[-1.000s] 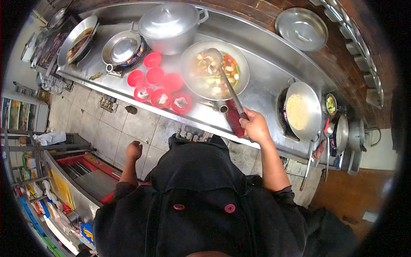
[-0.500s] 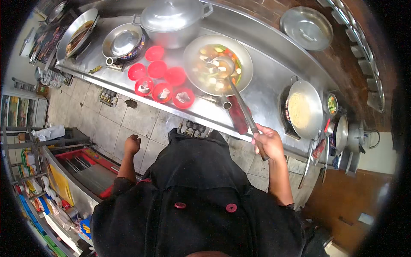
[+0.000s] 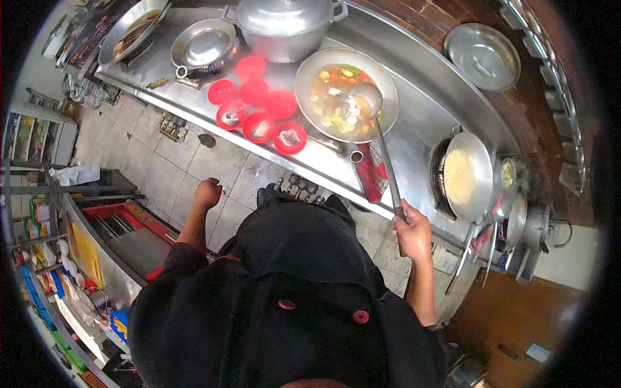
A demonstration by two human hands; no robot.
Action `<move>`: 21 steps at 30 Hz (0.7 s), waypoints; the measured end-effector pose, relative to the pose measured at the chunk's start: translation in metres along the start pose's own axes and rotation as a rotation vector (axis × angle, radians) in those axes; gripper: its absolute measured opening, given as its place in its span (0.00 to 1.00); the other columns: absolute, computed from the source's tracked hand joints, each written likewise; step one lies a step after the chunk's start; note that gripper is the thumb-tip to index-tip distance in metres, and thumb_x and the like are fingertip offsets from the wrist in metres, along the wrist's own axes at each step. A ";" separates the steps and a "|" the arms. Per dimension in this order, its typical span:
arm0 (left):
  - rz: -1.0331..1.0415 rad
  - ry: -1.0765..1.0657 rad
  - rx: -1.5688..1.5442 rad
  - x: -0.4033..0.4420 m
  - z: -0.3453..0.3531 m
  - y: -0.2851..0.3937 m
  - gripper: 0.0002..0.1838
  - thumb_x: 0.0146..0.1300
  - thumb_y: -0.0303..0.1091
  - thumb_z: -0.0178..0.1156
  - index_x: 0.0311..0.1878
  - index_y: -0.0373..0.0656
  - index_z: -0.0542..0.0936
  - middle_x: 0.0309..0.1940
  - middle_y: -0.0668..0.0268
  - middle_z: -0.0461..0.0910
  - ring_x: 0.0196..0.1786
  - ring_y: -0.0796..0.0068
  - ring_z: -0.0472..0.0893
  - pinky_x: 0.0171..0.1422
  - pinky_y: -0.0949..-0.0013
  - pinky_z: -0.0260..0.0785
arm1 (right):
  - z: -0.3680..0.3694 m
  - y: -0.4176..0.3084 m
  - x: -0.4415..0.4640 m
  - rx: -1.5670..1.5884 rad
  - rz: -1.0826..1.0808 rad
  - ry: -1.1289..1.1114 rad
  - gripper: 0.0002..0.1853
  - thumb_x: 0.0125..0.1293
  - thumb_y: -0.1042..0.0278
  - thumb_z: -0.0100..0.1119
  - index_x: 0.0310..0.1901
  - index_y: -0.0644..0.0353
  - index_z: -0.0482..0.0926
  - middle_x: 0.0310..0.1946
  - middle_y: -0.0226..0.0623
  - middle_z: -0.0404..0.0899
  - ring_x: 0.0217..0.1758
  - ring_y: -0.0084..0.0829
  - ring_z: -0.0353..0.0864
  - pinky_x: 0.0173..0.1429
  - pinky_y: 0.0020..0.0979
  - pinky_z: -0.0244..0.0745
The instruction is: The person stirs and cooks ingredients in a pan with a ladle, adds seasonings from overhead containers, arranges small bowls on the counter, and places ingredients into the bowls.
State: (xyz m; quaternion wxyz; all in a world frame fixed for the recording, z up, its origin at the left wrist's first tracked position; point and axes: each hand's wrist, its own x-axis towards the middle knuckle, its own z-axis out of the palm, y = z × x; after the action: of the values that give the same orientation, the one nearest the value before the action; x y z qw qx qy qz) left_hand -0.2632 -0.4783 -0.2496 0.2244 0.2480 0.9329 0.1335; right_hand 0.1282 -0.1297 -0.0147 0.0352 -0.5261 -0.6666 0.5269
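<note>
My right hand (image 3: 413, 231) is wrapped round the dark handle end of a long metal ladle (image 3: 387, 158). The ladle's bowl dips into a wide pan (image 3: 308, 107) of broth with white cubes, orange pieces and green vegetables. Left of the pan stand several red bowls (image 3: 280, 104), some with pale pieces inside. A dark red cloth (image 3: 367, 174) lies beside the ladle's shaft, near the counter's front edge. My left hand (image 3: 207, 193) hangs over the floor, away from the counter, its fingers curled and partly hidden; nothing can be made out in it.
A large lidded pot (image 3: 284, 32) stands behind the bowls. Further left are a lidded pan (image 3: 204, 48) and a wok of dark food (image 3: 137, 32). A wok of pale food (image 3: 460, 181) sits on the right burner. A metal lid (image 3: 482, 57) rests at the back wall.
The ladle's bowl has moved from the back of the broth to its right side, and my right hand has drawn back from the counter. The whole view has shifted and turned slightly.
</note>
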 end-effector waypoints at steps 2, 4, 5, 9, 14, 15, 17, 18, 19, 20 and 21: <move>-0.014 0.003 0.009 0.002 0.006 -0.004 0.17 0.56 0.40 0.60 0.45 0.40 0.79 0.41 0.53 0.81 0.47 0.53 0.79 0.52 0.58 0.72 | 0.003 0.011 0.006 -0.071 -0.105 0.039 0.28 0.60 0.77 0.55 0.64 0.70 0.63 0.25 0.32 0.76 0.16 0.18 0.67 0.21 0.23 0.65; -0.006 -0.003 0.022 0.009 0.015 -0.006 0.16 0.56 0.40 0.60 0.45 0.41 0.79 0.41 0.53 0.81 0.47 0.53 0.79 0.52 0.58 0.72 | 0.005 0.040 0.020 -0.138 -0.198 0.099 0.28 0.60 0.77 0.55 0.63 0.70 0.64 0.25 0.31 0.76 0.16 0.18 0.67 0.21 0.23 0.65; -0.005 -0.006 0.022 0.012 0.021 -0.013 0.16 0.56 0.40 0.60 0.44 0.42 0.80 0.41 0.53 0.81 0.47 0.53 0.79 0.52 0.57 0.72 | 0.005 0.062 0.036 -0.155 -0.355 0.119 0.27 0.60 0.76 0.55 0.62 0.70 0.65 0.26 0.31 0.76 0.17 0.18 0.67 0.22 0.24 0.65; 0.069 -0.002 0.108 0.016 0.032 -0.024 0.16 0.55 0.41 0.60 0.44 0.43 0.80 0.41 0.53 0.81 0.46 0.53 0.79 0.51 0.57 0.72 | 0.006 0.021 0.037 -0.193 -0.382 0.085 0.26 0.60 0.75 0.56 0.61 0.70 0.67 0.26 0.32 0.76 0.17 0.19 0.68 0.23 0.25 0.66; 0.064 -0.020 0.082 0.014 0.025 -0.016 0.16 0.55 0.41 0.60 0.43 0.42 0.80 0.41 0.54 0.81 0.46 0.53 0.79 0.51 0.57 0.72 | 0.012 -0.018 0.052 -0.281 -0.309 -0.005 0.28 0.59 0.75 0.56 0.62 0.71 0.66 0.23 0.32 0.75 0.15 0.19 0.67 0.20 0.25 0.64; 0.047 -0.024 0.067 0.013 0.021 -0.013 0.16 0.56 0.40 0.59 0.43 0.42 0.80 0.41 0.53 0.81 0.46 0.52 0.79 0.51 0.57 0.72 | 0.012 -0.031 0.050 -0.112 -0.183 -0.071 0.28 0.59 0.75 0.56 0.62 0.71 0.65 0.22 0.32 0.74 0.15 0.19 0.68 0.20 0.24 0.64; 0.059 -0.011 0.068 0.014 0.023 -0.018 0.16 0.56 0.40 0.59 0.43 0.41 0.80 0.41 0.53 0.81 0.46 0.52 0.79 0.51 0.57 0.72 | 0.012 -0.041 0.055 0.052 -0.060 -0.140 0.27 0.59 0.76 0.56 0.62 0.72 0.65 0.22 0.32 0.74 0.15 0.20 0.68 0.19 0.24 0.63; 0.070 0.000 0.070 0.013 0.023 -0.019 0.16 0.56 0.40 0.59 0.43 0.41 0.80 0.41 0.53 0.81 0.46 0.52 0.79 0.51 0.57 0.72 | 0.012 -0.043 0.058 0.134 -0.045 -0.158 0.27 0.60 0.76 0.54 0.62 0.72 0.65 0.21 0.33 0.74 0.14 0.21 0.68 0.18 0.25 0.63; 0.065 0.002 0.068 0.011 0.023 -0.020 0.16 0.56 0.40 0.59 0.43 0.41 0.80 0.41 0.53 0.81 0.46 0.52 0.79 0.51 0.57 0.72 | 0.012 -0.046 0.061 0.215 -0.028 -0.177 0.26 0.60 0.76 0.53 0.62 0.72 0.65 0.20 0.33 0.73 0.13 0.22 0.69 0.18 0.25 0.63; 0.064 0.007 0.066 0.009 0.023 -0.022 0.16 0.56 0.40 0.59 0.43 0.41 0.80 0.41 0.53 0.81 0.46 0.52 0.79 0.51 0.57 0.72 | 0.013 -0.049 0.063 0.212 -0.029 -0.182 0.26 0.60 0.76 0.53 0.62 0.72 0.65 0.20 0.33 0.73 0.13 0.22 0.69 0.18 0.25 0.63; 0.063 0.011 0.064 0.005 0.021 -0.020 0.16 0.56 0.40 0.59 0.43 0.40 0.80 0.40 0.53 0.81 0.46 0.52 0.80 0.51 0.57 0.72 | 0.012 -0.054 0.064 0.248 -0.022 -0.215 0.26 0.60 0.76 0.53 0.62 0.72 0.65 0.20 0.33 0.74 0.14 0.22 0.69 0.18 0.25 0.64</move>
State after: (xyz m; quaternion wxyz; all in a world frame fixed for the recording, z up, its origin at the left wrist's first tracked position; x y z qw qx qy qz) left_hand -0.2652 -0.4895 -0.2768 0.2071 0.2835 0.9297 0.1118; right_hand 0.0566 -0.0849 -0.0126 0.0341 -0.4509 -0.6022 0.6579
